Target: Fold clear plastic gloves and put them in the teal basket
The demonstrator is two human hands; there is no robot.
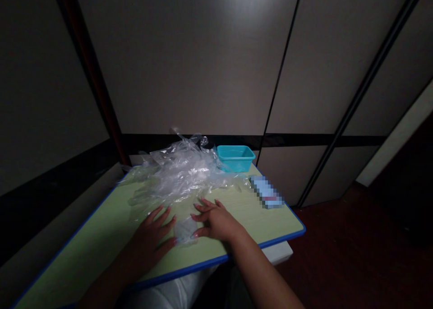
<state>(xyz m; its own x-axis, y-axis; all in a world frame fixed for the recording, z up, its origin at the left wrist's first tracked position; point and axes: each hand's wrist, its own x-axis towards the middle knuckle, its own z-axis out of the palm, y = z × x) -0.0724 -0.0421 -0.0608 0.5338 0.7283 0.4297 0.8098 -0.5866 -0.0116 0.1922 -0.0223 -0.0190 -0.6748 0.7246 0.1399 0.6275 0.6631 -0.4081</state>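
Between my hands a small folded piece of clear plastic (186,230) lies flat on the light green table (223,237). My left hand (156,231) rests at its left edge, fingers spread, the thumb touching its lower left corner. On the other side my right hand (214,219) has its fingers apart, with the thumb and a fingertip at the right edge of the plastic. Just beyond my fingertips spreads a loose, crumpled heap of clear plastic bags (189,169).
A turquoise plastic basket (237,164) stands at the back right of the table, partly touched by the heap. A pixelated flat blue object (267,192) lies near the right edge. Cabinet doors (203,65) rise directly behind the table.
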